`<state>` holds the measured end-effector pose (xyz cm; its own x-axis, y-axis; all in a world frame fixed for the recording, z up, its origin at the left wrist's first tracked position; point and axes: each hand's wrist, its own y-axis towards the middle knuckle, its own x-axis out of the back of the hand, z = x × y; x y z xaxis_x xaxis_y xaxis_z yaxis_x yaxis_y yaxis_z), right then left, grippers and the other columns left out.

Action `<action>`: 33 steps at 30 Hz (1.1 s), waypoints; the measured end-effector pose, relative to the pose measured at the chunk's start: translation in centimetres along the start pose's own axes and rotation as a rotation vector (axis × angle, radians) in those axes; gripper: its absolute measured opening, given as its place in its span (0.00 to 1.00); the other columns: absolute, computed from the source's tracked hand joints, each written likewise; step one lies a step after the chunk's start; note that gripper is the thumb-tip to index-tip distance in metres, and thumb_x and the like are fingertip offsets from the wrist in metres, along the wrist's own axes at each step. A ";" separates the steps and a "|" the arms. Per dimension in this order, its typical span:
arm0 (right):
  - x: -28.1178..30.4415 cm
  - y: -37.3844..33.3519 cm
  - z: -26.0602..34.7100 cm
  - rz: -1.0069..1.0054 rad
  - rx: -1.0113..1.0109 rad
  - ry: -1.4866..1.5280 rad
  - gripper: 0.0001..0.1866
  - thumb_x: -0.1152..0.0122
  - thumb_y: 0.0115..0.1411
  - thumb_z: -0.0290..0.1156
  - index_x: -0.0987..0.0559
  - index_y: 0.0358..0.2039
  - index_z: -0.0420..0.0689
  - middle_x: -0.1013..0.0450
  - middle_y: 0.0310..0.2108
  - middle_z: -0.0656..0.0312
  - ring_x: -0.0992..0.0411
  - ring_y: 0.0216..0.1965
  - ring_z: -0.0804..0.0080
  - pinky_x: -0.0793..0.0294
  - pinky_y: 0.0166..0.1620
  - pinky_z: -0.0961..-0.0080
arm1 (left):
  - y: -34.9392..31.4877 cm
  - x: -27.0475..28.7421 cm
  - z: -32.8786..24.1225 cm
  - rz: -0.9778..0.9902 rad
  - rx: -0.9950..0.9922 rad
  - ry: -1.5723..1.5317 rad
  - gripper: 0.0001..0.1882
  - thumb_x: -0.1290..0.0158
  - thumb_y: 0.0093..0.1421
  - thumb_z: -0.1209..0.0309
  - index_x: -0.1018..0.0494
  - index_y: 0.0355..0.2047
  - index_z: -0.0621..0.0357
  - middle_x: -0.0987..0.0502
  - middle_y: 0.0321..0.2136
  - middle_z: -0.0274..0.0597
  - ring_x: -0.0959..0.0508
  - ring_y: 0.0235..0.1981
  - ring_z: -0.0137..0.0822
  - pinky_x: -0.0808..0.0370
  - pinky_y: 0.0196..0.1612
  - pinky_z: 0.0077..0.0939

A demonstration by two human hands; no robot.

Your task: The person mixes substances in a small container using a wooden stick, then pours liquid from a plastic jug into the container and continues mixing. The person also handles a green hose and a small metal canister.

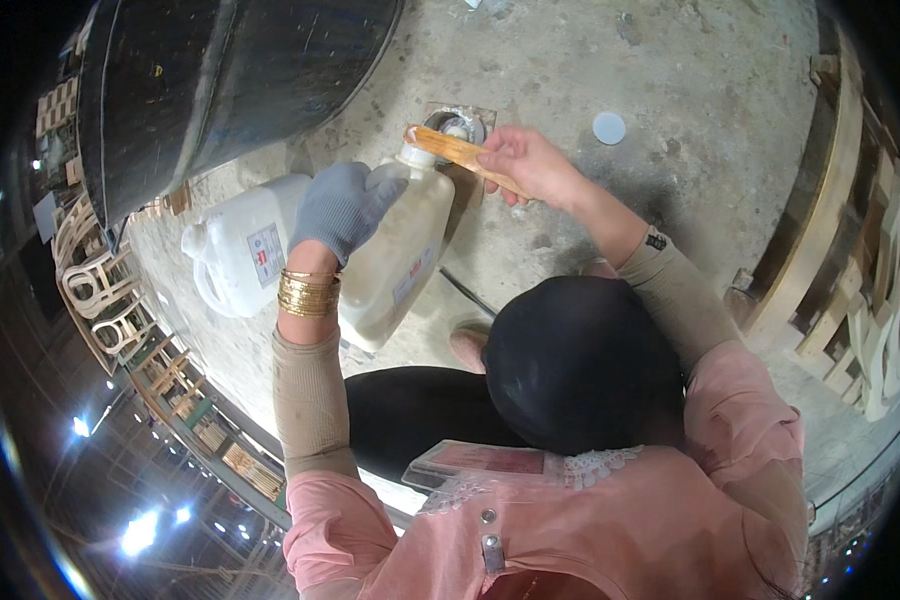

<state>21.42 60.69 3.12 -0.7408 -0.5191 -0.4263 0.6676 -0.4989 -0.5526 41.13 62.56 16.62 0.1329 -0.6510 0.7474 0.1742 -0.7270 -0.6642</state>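
My left hand [338, 208], in a grey knit glove, is closed on the top of a translucent plastic jug [395, 265] with pale contents; the handle is mostly hidden under the glove. My bare right hand [532, 165] grips a flat wooden stick [462, 153] between thumb and fingers. The stick's far end, with some white on it, lies over the jug's mouth [416, 156]. Just beyond stands a small round tin [477, 128] with something white inside, on a brownish square piece. A second translucent jug [232, 262], lying tilted in view, is left of my gloved hand.
A large black drum-like container [220, 90] fills the far left. A white round disc [608, 128] lies on the concrete floor [690, 190] to the right. Wooden pallets [820, 200] stand along the right edge. My knee and a dark rod [467, 291] are near the jug.
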 end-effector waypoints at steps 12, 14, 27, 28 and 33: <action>0.3 -0.1 -0.2 -0.025 0.029 0.051 0.09 0.49 0.58 0.31 0.30 0.35 0.38 0.29 0.20 0.59 0.35 0.12 0.80 0.37 0.16 0.82 | 0.1 0.0 0.1 0.009 0.033 -0.029 0.27 0.50 0.51 0.49 0.26 0.23 0.68 0.27 0.22 0.59 0.25 0.28 0.53 0.30 0.34 0.39; 0.0 -0.3 0.1 -0.027 0.029 0.077 0.09 0.49 0.58 0.30 0.30 0.36 0.38 0.29 0.20 0.59 0.37 0.11 0.80 0.40 0.14 0.83 | 0.1 -0.3 0.5 0.012 0.050 -0.091 0.27 0.50 0.50 0.49 0.26 0.23 0.68 0.27 0.22 0.60 0.25 0.28 0.53 0.30 0.33 0.38; -0.9 -0.5 -0.4 -0.045 0.051 -0.049 0.09 0.50 0.59 0.30 0.33 0.34 0.38 0.30 0.18 0.60 0.37 0.10 0.80 0.40 0.13 0.82 | -0.7 -1.0 1.7 -0.035 0.063 -0.213 0.26 0.48 0.49 0.50 0.28 0.22 0.67 0.27 0.19 0.57 0.26 0.24 0.51 0.31 0.31 0.37; -1.0 -0.5 -0.4 -0.052 0.055 -0.060 0.08 0.50 0.58 0.30 0.33 0.34 0.39 0.30 0.19 0.59 0.37 0.10 0.79 0.40 0.13 0.81 | -0.8 -1.0 1.9 -0.038 0.061 -0.220 0.26 0.48 0.49 0.50 0.28 0.22 0.67 0.27 0.19 0.57 0.26 0.24 0.51 0.31 0.30 0.37; -1.3 -0.8 -0.2 -0.082 0.072 -0.095 0.09 0.49 0.58 0.32 0.32 0.34 0.40 0.30 0.18 0.61 0.38 0.11 0.81 0.42 0.14 0.83 | -1.0 -1.0 2.3 -0.047 0.059 -0.270 0.26 0.47 0.48 0.49 0.28 0.21 0.67 0.27 0.17 0.55 0.26 0.22 0.49 0.31 0.29 0.36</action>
<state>21.86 61.91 4.03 -0.7850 -0.5364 -0.3101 0.6113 -0.5892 -0.5283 43.03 64.47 16.54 0.3775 -0.5295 0.7596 0.2417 -0.7356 -0.6329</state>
